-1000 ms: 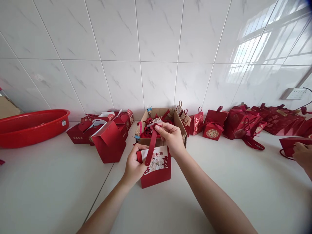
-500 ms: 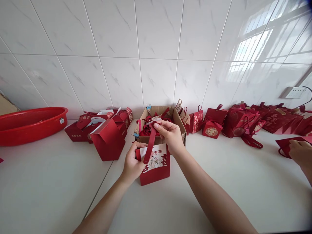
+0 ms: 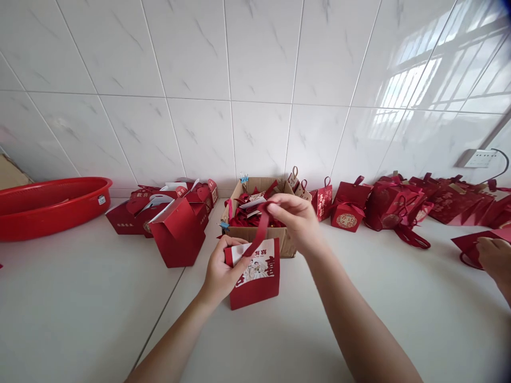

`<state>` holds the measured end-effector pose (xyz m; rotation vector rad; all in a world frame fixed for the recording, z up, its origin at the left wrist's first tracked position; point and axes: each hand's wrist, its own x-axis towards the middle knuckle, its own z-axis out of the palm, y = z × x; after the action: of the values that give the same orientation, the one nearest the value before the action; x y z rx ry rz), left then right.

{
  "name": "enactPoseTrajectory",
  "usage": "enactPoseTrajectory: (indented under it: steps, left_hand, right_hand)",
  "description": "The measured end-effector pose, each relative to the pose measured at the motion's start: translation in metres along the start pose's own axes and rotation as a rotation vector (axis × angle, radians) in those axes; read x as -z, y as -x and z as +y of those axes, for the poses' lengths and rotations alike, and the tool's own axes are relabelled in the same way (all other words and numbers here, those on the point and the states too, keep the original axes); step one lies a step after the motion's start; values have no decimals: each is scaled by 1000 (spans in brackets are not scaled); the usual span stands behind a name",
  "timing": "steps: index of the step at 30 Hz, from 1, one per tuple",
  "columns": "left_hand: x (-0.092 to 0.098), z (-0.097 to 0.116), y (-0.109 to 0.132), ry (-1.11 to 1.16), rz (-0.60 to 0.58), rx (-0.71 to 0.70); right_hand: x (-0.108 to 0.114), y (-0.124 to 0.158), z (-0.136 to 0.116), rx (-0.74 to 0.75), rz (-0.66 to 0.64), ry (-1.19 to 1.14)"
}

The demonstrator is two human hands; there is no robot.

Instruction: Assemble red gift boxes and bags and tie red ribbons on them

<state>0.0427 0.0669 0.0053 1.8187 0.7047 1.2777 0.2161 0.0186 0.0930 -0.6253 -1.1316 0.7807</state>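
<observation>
My left hand [image 3: 223, 268] is closed round the left side of a red gift box [image 3: 257, 298], which has a white printed front with a drawn couple and red characters. A red ribbon [image 3: 262, 229] slants across the top of the box. Its upper end is pinched between the thumb and fingers of my right hand [image 3: 297, 218]. The ribbon's lower end reaches my left thumb; I cannot tell whether the thumb presses on it. Behind the hands, a cardboard box [image 3: 289, 244] holds a heap of red ribbons and printed tags [image 3: 249, 207].
Several red gift boxes [image 3: 179, 239] stand to the left, beside a red plastic basin [image 3: 51, 213]. Along the wall to the right are more red boxes [image 3: 347, 210] and bags [image 3: 395, 205]. At the right edge, another person's hand [image 3: 495, 260] holds a red piece.
My right hand has shifted right and slightly down with the ribbon's upper end. The ribbon's lower end, earlier hanging over the box front, now lies up by my left thumb.
</observation>
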Motion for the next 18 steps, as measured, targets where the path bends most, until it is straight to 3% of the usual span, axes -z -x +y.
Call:
enactPoseTrajectory:
  steps: [4, 7, 10, 13, 18]
  left_hand:
    - [-1, -1, 0, -31, 3, -44]
    - [-4, -1, 2, -34, -2, -82]
    - [-7, 0, 8, -32, -11, -119]
    - [-10, 4, 15, -33, -43, -180]
    - [-12, 8, 23, 9, -174, -310]
  right_hand:
    - [22, 19, -36, 192, -285, 100]
    - [34, 40, -34, 131, -348, 244]
    - [39, 60, -8, 113, -294, 398]
    - [36, 74, 21, 233, -160, 552]
    - [28, 82, 39, 439, -145, 794]
